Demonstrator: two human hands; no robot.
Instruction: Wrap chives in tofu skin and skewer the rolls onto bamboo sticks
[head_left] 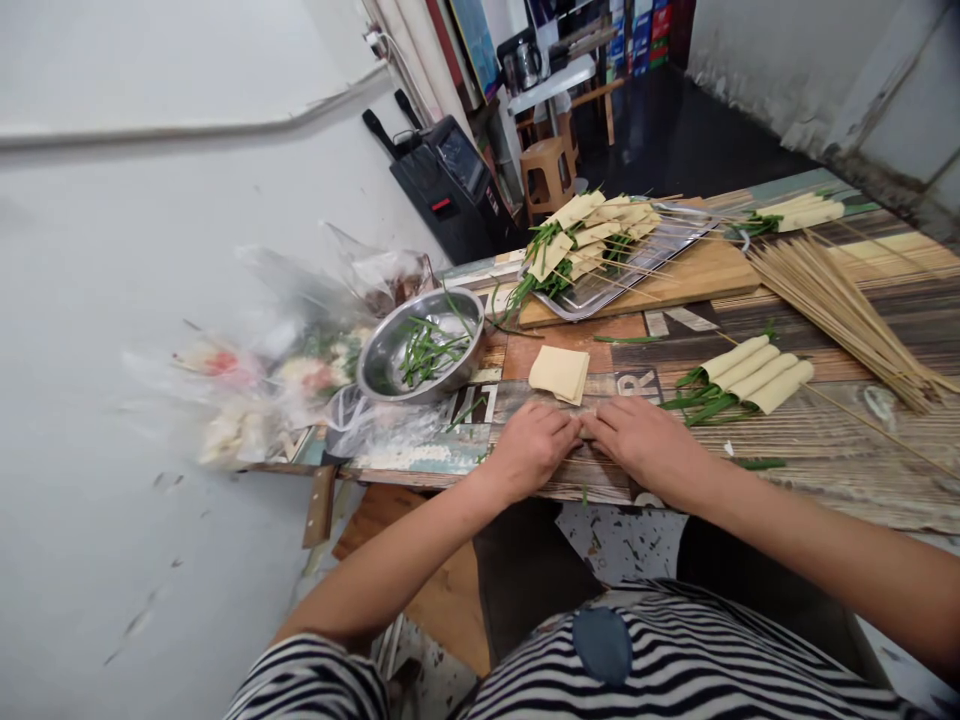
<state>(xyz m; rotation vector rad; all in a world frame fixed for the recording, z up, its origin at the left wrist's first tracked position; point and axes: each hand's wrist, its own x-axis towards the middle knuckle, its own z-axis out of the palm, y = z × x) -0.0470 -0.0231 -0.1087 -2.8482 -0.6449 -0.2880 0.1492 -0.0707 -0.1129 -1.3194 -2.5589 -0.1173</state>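
Note:
My left hand (534, 442) and my right hand (639, 445) meet at the near edge of the table, fingertips closed and almost touching. Between them they pinch a small rolled tofu sheet (586, 424), mostly hidden by the fingers. Just beyond lies a short stack of square, pale yellow tofu sheets (559, 373). To the right of my right hand, several finished tofu rolls (757, 372) lie side by side, green chives sticking out of their left ends and a skewer through them. A steel bowl (375, 362) with cut chives (429, 352) stands left of the stack.
A metal tray (600, 300) piled with skewered rolls rests on a wooden board (712, 283). Loose bamboo skewers (847, 315) fan out at the right. Plastic bags of food (300, 370) crowd the left end, where a knife handle (320, 505) juts over the edge.

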